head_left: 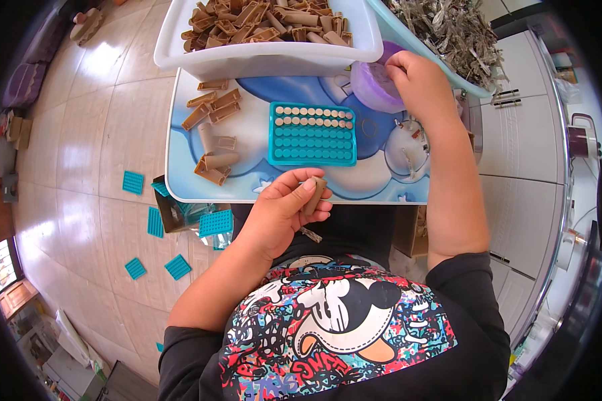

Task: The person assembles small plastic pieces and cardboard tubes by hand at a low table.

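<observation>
Your left hand (pixel 291 206) pinches a brown plastic piece (pixel 314 196) over the table's (pixel 247 192) near edge, just in front of a teal tray (pixel 314 162) with pale discs (pixel 304 121). Your right hand (pixel 418 81) reaches into a purple bowl (pixel 368 92); whether it grips anything cannot be told.

A small, elongated brown piece (pixel 314 198) was gripped between the thumb and fingers of the left hand (pixel 289 204), slanted with its far end toward the right, near the front edge of the table (pixel 247 194). A round, translucent purple bowl (pixel 374 90) stood at the table's far right, its rim under the right hand's (pixel 418 83) fingertips, its contents hidden.
</observation>
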A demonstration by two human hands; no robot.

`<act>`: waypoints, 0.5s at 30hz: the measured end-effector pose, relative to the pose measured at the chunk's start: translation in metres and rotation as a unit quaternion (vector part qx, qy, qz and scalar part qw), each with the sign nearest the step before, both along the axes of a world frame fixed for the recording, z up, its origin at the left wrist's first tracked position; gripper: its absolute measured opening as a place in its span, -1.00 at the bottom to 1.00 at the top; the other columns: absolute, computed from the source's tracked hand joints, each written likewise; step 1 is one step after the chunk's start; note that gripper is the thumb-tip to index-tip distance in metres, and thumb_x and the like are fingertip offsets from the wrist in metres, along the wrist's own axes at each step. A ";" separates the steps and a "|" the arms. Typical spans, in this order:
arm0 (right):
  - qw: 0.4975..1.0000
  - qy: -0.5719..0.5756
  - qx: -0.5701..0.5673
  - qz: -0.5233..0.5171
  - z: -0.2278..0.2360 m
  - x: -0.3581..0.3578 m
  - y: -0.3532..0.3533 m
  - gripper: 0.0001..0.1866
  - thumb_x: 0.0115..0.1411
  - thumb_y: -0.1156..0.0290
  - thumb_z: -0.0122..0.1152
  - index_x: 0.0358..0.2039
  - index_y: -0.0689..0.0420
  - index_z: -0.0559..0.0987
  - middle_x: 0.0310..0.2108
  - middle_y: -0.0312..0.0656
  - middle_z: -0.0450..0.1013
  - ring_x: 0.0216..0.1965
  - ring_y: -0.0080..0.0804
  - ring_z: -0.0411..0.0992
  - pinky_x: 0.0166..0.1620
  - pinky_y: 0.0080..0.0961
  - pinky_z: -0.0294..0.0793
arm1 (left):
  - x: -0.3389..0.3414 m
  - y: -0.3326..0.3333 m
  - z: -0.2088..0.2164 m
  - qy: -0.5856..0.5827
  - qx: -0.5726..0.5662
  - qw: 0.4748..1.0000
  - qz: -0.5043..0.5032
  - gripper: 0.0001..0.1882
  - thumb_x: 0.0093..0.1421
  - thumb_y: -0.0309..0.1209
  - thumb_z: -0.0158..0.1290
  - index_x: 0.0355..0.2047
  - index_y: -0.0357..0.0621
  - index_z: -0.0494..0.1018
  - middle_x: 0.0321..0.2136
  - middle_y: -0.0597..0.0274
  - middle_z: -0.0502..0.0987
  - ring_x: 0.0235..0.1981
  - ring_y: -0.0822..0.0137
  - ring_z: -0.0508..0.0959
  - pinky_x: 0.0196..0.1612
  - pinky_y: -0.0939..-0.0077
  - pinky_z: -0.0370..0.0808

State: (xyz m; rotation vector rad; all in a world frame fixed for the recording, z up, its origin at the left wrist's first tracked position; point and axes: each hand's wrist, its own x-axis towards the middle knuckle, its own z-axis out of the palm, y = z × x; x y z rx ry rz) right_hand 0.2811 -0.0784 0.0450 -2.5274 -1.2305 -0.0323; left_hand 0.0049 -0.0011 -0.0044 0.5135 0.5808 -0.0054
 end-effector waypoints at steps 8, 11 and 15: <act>0.970 0.006 -0.241 0.009 0.016 -0.001 0.028 -0.78 0.10 0.39 0.07 -0.23 0.10 0.56 -0.31 -0.08 0.53 -0.29 -0.15 0.49 -0.20 -0.32 0.44 | 0.001 -0.004 -0.002 -0.007 0.000 1.000 -0.008 -0.71 0.25 -0.35 -0.03 -0.06 -0.21 0.33 -0.29 0.12 0.49 -0.33 0.35 0.54 -0.26 0.54 0.53; 0.983 0.110 -0.147 0.018 0.024 -0.019 0.042 -0.74 0.10 0.41 0.06 -0.17 0.07 0.55 -0.28 -0.06 0.52 -0.26 -0.12 0.49 -0.17 -0.28 0.45 | 0.000 -0.004 -0.002 -0.006 0.004 1.000 -0.003 -0.70 0.25 -0.35 -0.03 -0.06 -0.21 0.33 -0.29 0.12 0.49 -0.33 0.36 0.54 -0.26 0.54 0.53; 0.978 0.171 -0.116 -0.016 0.017 -0.006 0.035 -0.74 0.12 0.42 0.03 -0.18 0.07 0.56 -0.29 -0.08 0.53 -0.26 -0.10 0.48 -0.19 -0.28 0.44 | -0.002 -0.002 -0.002 -0.003 0.009 1.000 0.002 -0.71 0.26 -0.34 -0.03 -0.06 -0.20 0.33 -0.28 0.12 0.49 -0.33 0.36 0.54 -0.25 0.53 0.53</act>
